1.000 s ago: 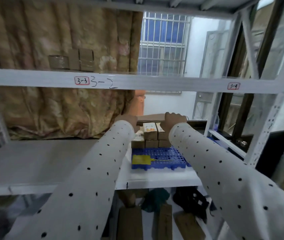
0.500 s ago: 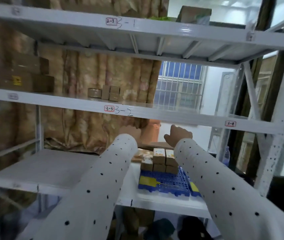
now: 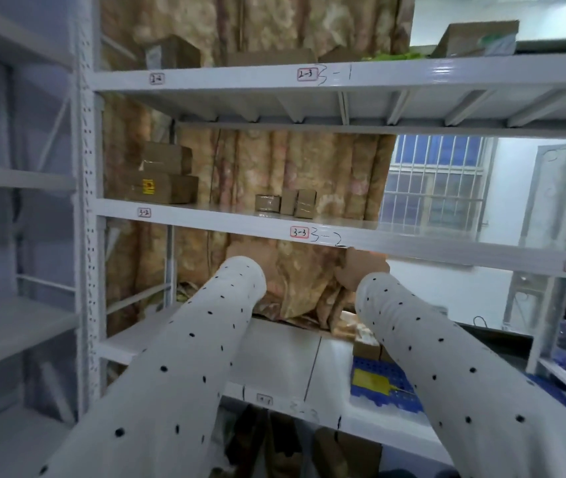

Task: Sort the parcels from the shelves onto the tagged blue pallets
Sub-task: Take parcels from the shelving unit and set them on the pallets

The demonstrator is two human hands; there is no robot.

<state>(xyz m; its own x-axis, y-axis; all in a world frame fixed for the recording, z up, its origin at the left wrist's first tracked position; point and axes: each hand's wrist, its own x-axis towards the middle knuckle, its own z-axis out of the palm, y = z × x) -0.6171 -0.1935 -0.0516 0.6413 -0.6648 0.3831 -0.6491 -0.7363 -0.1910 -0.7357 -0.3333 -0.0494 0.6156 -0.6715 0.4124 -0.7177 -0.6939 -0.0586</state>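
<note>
- Fingers hidden: the right hand (image 3: 361, 270) shows only as a blurred fist-like shape, the left hand (image 3: 240, 255) barely clears its dotted sleeve (image 3: 185, 357); whether either holds anything, I cannot tell.
- Below the right hand, a perforated blue pallet (image 3: 371, 398) with a yellow tag (image 3: 369, 381) (half covered by the forearm) bears small cardboard boxes (image 3: 366, 350).
- Above and beyond the hands, three small taped parcels (image 3: 286, 203) stand on the glossy white metal shelf (image 3: 205, 215).

Middle shelf beam (image 3: 412, 241), just above right hand (image 3: 361, 267): tag "3-3", handwritten "3-2"; "3-4" far right. Top beam (image 3: 412, 72): "2-3", handwritten "3-1".
</note>
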